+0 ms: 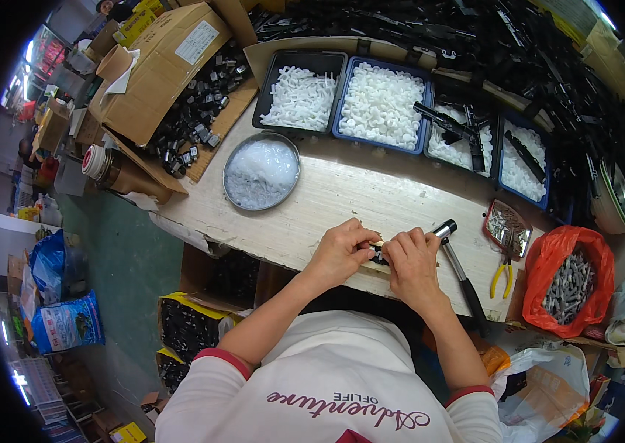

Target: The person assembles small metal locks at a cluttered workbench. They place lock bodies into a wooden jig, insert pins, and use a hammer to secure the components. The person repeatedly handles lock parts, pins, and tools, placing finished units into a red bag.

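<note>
At the near edge of the bench my left hand (pixel 341 253) and my right hand (pixel 412 264) are brought close together with bent fingers. A small black part (pixel 378 255) shows between them, partly covered by the fingertips. Both hands pinch at it. Its exact kind is too small to make out. Just right of my right hand lies a hammer (pixel 461 269) with a shiny metal head and a black grip.
Behind are trays of white plastic pieces (pixel 382 103), two with black parts on top. A round dish (pixel 261 171) stands left. Black parts (pixel 202 111) spill from a cardboard box (pixel 157 74). Yellow-handled pliers (pixel 503 278) and a red bag (pixel 569 277) of metal pieces lie right.
</note>
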The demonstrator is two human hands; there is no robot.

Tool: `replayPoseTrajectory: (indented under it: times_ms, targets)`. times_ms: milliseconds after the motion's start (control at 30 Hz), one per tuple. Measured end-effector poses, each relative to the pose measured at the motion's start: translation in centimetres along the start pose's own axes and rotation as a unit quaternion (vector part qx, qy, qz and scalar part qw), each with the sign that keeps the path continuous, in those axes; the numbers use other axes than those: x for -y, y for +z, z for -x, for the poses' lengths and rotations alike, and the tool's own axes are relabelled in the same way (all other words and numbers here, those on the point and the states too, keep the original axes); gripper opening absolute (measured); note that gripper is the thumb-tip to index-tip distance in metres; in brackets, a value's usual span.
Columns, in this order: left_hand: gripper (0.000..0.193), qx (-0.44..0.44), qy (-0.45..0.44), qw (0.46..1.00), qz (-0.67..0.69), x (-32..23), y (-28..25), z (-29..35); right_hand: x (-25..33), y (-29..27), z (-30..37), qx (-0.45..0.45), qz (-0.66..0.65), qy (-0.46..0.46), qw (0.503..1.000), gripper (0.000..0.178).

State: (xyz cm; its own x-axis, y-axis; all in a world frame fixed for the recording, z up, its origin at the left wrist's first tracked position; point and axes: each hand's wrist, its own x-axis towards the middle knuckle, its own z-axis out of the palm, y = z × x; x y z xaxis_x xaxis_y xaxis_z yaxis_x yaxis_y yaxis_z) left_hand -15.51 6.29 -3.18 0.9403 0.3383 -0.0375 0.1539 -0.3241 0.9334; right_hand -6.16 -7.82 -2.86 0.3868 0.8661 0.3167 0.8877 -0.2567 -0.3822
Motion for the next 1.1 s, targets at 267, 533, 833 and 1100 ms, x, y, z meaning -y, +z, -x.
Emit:
replayPoseTrajectory:
  times_ms: [267, 533, 833, 1100]
  targets:
    - [0.017, 0.14, 0.037, 0.942, -0.304, -3.6, -0.3, -3.3, -5.7, -4.7, 0.2, -0.124, 0.022, 0.091, 0.988, 0.011]
    - [0.005, -0.077, 0.17, 0.906, -0.379, -5.9, 2.8, -16.2, -14.4, -8.1, 2.0, -0.047, 0.298, 0.255, 0.919, 0.007]
    - [0.005, -0.031, 0.179, 0.886, -0.426, -5.6, 3.3, -19.8, -15.7, -7.5, 2.5, -0.007, 0.272, 0.269, 0.924, 0.001]
    - [0.009, 0.031, 0.004, 0.993, 0.117, -6.7, -0.4, -16.1, -12.9, -9.5, 2.5, -0.083, 0.156, 0.194, 0.965, 0.004]
